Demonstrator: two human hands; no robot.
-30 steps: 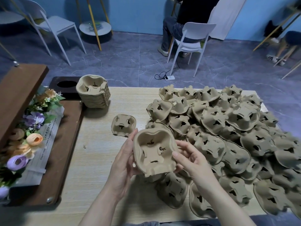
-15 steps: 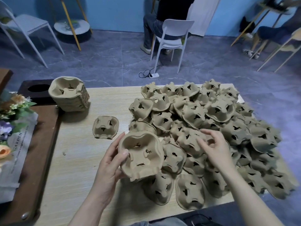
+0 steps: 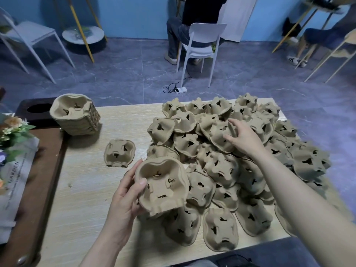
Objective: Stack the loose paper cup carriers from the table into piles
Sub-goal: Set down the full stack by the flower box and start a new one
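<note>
Dozens of loose carriers heaped across the table, 1 to 4 o'clock. One finished pile at 10 o'clock; one single carrier beside it. Step in hand: gathering. My left hand grips a small nested stack, fingers curled round its rim. My right hand closes on a heap carrier. Next, as I judge: lift, turn, nest it.

A dark wooden board lies along the table's left edge, carrying artificial flowers (on printed paper). Beyond, a person sits on a white chair; a power strip lies on the grey floor.
</note>
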